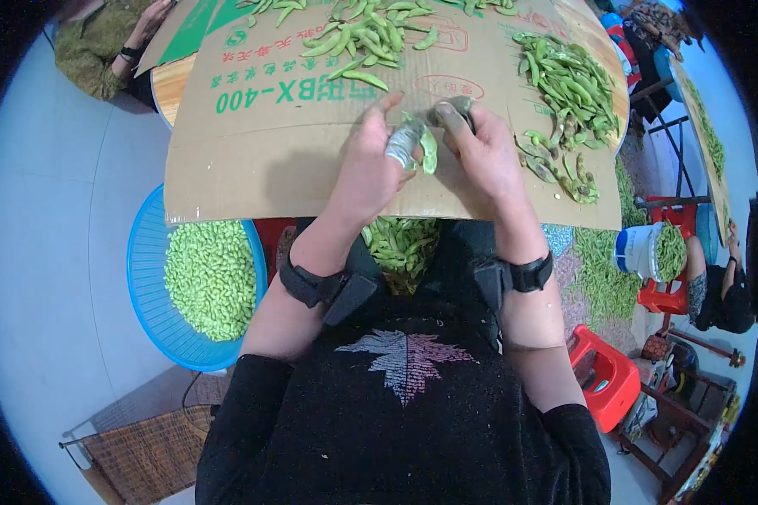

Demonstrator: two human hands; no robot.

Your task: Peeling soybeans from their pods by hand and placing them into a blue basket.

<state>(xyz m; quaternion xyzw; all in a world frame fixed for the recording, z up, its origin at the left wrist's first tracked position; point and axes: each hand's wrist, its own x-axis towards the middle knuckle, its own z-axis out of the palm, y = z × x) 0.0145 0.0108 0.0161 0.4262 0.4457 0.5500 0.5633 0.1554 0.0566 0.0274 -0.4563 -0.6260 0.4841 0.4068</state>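
On the left stands a blue basket (147, 278) with shelled beans (210, 282). Above the cardboard (244, 172) on the worktop (170, 84), the left hand (369, 160) has its grip closed on a green pod (429, 153). The right hand (487, 151) is bent just beside; whether its grip holds something, I cannot tell. Further right lies a pod heap (574, 88).

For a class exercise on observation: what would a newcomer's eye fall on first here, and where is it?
Probably the bright blue basket at left, heaped with shelled green beans. Next, at upper centre, the left hand holding a green pod beside the right hand, over a cardboard sheet bearing piles of pods. Then the red stool at lower right.
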